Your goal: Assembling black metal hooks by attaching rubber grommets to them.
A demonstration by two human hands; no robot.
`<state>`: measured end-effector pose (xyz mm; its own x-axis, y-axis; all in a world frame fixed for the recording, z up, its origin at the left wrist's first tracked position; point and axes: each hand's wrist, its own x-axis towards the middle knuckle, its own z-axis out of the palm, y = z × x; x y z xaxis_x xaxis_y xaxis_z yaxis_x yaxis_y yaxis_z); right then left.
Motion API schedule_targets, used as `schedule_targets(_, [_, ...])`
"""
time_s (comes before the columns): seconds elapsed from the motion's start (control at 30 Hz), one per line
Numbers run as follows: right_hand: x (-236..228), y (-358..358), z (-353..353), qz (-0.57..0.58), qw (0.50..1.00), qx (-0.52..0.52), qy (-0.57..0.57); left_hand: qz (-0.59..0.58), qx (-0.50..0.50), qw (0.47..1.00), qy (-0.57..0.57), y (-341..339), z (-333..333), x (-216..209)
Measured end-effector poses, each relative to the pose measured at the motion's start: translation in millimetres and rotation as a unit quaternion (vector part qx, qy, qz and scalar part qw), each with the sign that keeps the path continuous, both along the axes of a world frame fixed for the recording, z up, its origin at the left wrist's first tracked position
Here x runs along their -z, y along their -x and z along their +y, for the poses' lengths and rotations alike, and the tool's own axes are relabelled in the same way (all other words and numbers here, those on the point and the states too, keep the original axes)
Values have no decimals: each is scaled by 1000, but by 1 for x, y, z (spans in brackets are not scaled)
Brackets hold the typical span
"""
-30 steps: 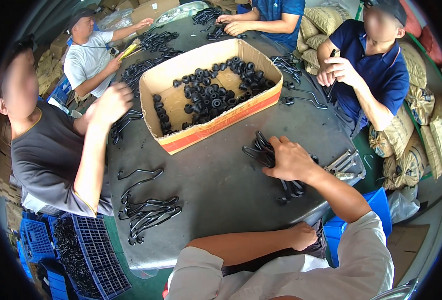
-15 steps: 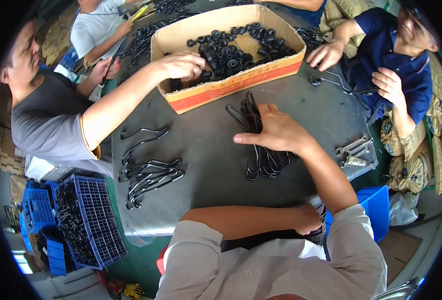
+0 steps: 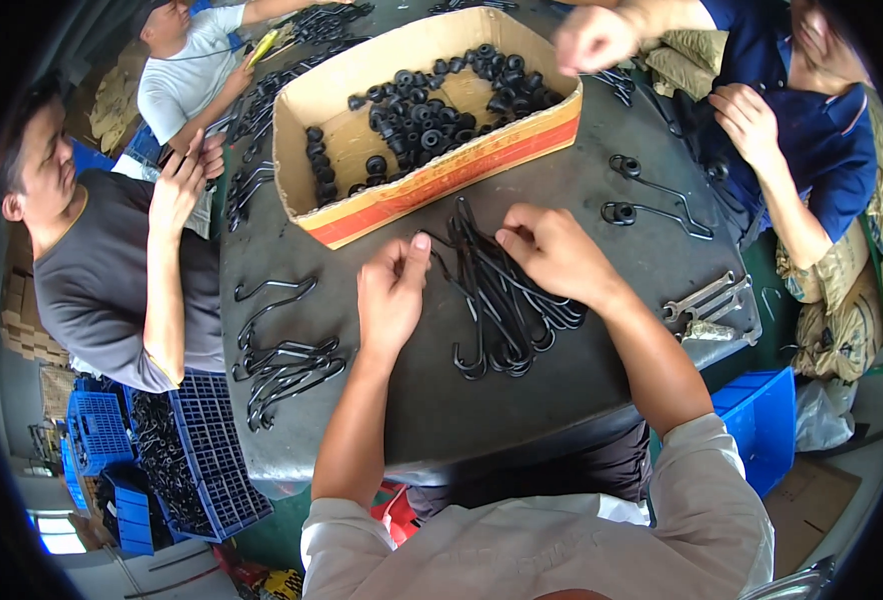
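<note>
On the dark worktop, glossy bent rods lie between the curled left hand and right hand; I can't tell if either pinches one. Just beyond stands a cardboard box of rounded black bushings.

Dark table, green floor, bright opening

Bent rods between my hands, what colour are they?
The bent rods are black, best seen in the head view.
</note>
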<state>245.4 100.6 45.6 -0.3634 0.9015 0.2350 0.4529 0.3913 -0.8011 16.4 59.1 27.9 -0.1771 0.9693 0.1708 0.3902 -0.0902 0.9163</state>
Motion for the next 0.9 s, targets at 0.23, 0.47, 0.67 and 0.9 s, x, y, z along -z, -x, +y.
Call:
schedule_targets(0.23, [-5, -2, 0, 4, 998, 10, 55, -81, 53, 990, 102, -7, -10, 9])
schedule_targets(0.47, [-3, 2, -4, -7, 1000, -6, 10, -140, 56, 980, 131, -10, -12, 9])
schedule_targets(0.67, [-3, -1, -6, 12, 995, -18, 102, -171, 81, 976, 106, -14, -14, 18])
schedule_targets(0.9, [-6, -4, -3, -96, 987, -44, 119, -243, 79, 951, 174, -22, -22, 5])
